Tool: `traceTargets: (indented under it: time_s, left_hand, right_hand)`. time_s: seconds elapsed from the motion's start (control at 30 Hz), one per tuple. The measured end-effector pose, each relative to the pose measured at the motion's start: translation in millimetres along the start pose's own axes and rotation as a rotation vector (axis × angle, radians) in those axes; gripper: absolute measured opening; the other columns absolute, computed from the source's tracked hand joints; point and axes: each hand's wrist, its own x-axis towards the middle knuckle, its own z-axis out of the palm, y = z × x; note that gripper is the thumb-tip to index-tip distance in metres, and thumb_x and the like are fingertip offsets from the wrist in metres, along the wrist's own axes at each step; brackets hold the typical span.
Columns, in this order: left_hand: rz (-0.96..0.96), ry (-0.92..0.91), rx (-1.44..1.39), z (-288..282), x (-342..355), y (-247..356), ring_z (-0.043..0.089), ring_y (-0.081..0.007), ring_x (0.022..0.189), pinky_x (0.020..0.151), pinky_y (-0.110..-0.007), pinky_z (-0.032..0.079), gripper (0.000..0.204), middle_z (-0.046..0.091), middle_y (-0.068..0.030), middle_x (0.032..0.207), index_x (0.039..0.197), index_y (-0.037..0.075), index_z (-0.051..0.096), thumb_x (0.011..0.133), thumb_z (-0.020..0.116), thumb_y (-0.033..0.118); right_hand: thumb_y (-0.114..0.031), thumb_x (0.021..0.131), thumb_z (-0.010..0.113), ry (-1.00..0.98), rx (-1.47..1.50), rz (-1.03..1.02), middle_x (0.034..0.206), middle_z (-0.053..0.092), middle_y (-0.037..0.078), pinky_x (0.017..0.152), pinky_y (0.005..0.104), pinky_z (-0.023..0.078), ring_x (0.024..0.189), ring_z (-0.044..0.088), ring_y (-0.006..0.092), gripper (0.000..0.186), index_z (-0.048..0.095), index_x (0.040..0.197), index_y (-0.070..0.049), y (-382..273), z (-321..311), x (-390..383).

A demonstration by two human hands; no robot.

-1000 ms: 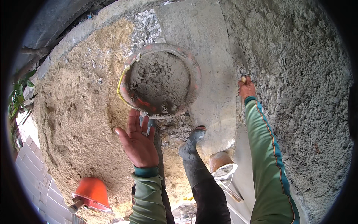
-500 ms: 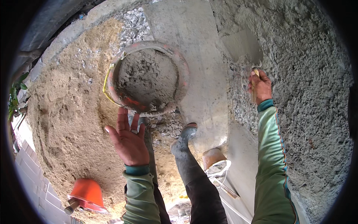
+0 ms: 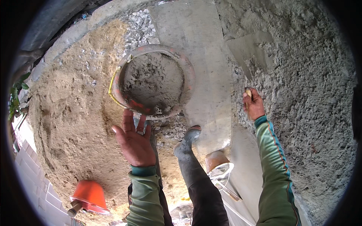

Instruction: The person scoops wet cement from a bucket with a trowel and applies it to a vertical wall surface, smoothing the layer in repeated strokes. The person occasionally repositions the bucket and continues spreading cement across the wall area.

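My left hand [image 3: 137,145] is palm up with its fingers loosely spread, a ring [image 3: 140,132] on one of them; the tips come right to the near rim of the round tub [image 3: 190,81], and I cannot tell whether they bear on its underside. I see nothing gripped in them. The tub sits just beyond those fingertips, heaped with wet grey mortar [image 3: 156,81], a yellow strap [image 3: 112,84] along its left side. My right hand [image 3: 254,103] is curled closed around a pale handle [image 3: 247,92], thumb along it; I cannot clearly make out the tool's blade against the grey. Beyond those fingers is a smoothed patch [image 3: 256,47], and to their right spreads the rough grey surface [image 3: 309,113]. Between my two hands lie a flat grey strip [image 3: 209,67] and, nearer my body, my boot [image 3: 184,145]. A small bucket [image 3: 217,160] lies tipped, nearer me than my right fingers and to their left. An orange container [image 3: 91,194] lies to the left of my left fingers and nearer me.
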Motion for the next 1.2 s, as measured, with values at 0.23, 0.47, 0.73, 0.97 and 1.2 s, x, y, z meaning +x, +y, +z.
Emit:
traceTargets:
  time_s: [0.23, 0.47, 0.73, 0.97, 1.2]
  left_hand:
    - [-0.012, -0.027, -0.006, 1, 3, 1, 0.050, -0.0242, 0.124, 0.102, -0.043, 0.039, 0.080, 0.035, -0.0046, 0.156, 0.152, 0.011, 0.039, 0.098, 0.037, 0.070]
    - [0.007, 0.005, 0.027, 1, 0, 3, 0.051, -0.0246, 0.123, 0.102, -0.043, 0.039, 0.080, 0.040, -0.0053, 0.152, 0.151, 0.011, 0.042, 0.098, 0.037, 0.070]
    - [0.005, -0.011, 0.035, 3, 2, 4, 0.049, -0.0256, 0.126, 0.105, -0.045, 0.036, 0.081, 0.033, -0.0065, 0.158, 0.153, 0.010, 0.038, 0.098, 0.036, 0.070]
    - [-0.009, 0.019, 0.007, 2, 3, 9, 0.048, -0.0267, 0.127, 0.104, -0.045, 0.036, 0.082, 0.031, -0.0069, 0.160, 0.154, 0.009, 0.035, 0.099, 0.035, 0.069]
    - [0.002, 0.043, 0.059, 12, 4, 5, 0.046, -0.0271, 0.130, 0.104, -0.044, 0.035, 0.081, 0.029, -0.0070, 0.161, 0.156, 0.010, 0.032, 0.100, 0.033, 0.069]
  right_hand:
    - [-0.024, 0.094, 0.066, 0.207, -0.217, 0.035, 0.067, 0.056, 0.002, 0.041, 0.0328, 0.040, 0.046, 0.051, 0.0156, 0.027, 0.062, 0.115, -0.008, 15, 48, 144]
    - [-0.023, 0.094, 0.065, 0.010, -0.142, 0.151, 0.066, 0.057, 0.007, 0.043, 0.0381, 0.041, 0.051, 0.053, 0.0193, 0.021, 0.063, 0.106, -0.006, -85, 47, 181]
    - [-0.029, 0.098, 0.063, 0.014, -0.177, 0.117, 0.078, 0.059, 0.003, 0.048, 0.0344, 0.046, 0.055, 0.054, 0.0149, 0.026, 0.063, 0.112, -0.009, -143, 33, 178]
    - [-0.028, 0.100, 0.060, 0.166, 0.172, -0.287, 0.086, 0.063, 0.002, 0.049, 0.0285, 0.046, 0.059, 0.055, 0.0104, 0.031, 0.060, 0.124, -0.009, -116, 48, 116]
    - [-0.029, 0.098, 0.060, 0.015, -0.156, -0.288, 0.107, 0.070, 0.016, 0.083, 0.0387, 0.053, 0.095, 0.068, 0.0302, 0.033, 0.060, 0.124, -0.009, -16, 182, 105]
